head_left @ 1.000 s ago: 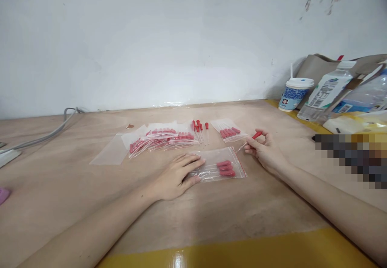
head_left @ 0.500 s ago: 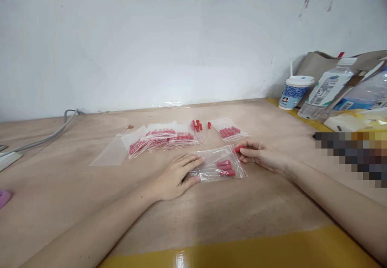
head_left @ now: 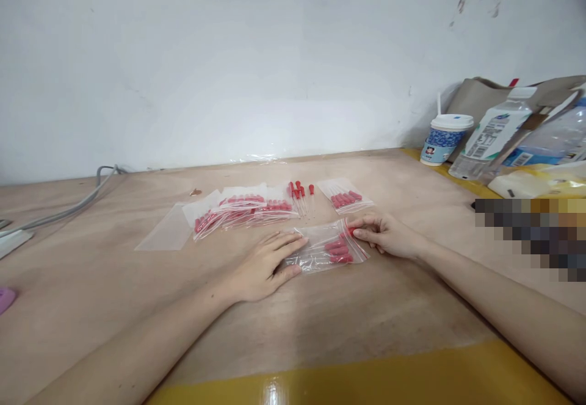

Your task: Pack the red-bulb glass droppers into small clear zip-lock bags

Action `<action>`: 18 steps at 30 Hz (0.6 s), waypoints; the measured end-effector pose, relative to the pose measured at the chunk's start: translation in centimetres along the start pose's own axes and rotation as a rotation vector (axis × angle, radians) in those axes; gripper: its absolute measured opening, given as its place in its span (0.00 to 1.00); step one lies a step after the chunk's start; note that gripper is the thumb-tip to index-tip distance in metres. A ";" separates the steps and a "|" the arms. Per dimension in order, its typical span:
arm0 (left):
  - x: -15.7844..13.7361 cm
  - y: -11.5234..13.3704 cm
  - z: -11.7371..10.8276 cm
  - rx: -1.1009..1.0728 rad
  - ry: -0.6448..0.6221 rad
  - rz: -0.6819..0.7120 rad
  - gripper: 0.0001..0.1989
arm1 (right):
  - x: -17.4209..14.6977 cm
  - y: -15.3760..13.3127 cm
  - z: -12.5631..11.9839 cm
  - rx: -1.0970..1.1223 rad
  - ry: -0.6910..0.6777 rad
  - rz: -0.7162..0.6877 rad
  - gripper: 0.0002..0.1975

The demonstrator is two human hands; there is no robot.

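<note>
A clear zip-lock bag lies flat on the table, its zip end towards the right. Inside it are several droppers with red rubber bulbs and thin clear stems. My left hand rests flat on the bag's left end, fingers spread. At the bag's mouth my right hand pinches the red bulb of another dropper, whose stem lies inside the bag. Loose red-bulbed droppers lie beyond the bag. To their right is a filled bag of droppers.
Left of the loose droppers, filled bags overlap in a pile, beside an empty clear bag. A paper cup and a plastic bottle stand at the back right. A grey cable crosses the left side.
My right hand has moved left, pushing the dropper further into the bag. My left hand stays flat on the bag.
</note>
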State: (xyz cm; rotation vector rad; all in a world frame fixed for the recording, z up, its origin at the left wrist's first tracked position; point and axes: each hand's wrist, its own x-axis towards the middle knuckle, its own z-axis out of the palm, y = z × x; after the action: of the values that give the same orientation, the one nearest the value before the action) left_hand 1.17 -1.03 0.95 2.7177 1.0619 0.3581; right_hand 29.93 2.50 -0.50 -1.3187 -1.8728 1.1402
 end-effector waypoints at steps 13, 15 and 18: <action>0.1 -0.1 0.1 -0.004 -0.001 0.000 0.23 | 0.4 0.0 -0.5 0.003 -0.027 -0.038 0.12; 0.1 -0.1 0.2 -0.004 -0.007 -0.004 0.23 | 0.5 -0.4 0.1 0.063 -0.018 -0.044 0.12; 0.0 -0.1 0.2 -0.003 0.006 0.007 0.23 | 0.7 -0.6 1.1 0.131 0.035 -0.046 0.13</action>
State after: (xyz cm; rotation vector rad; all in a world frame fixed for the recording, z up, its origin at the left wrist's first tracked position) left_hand 1.15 -1.00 0.77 2.7199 1.0530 0.3690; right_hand 28.53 2.69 -0.53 -1.2093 -1.7628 1.1872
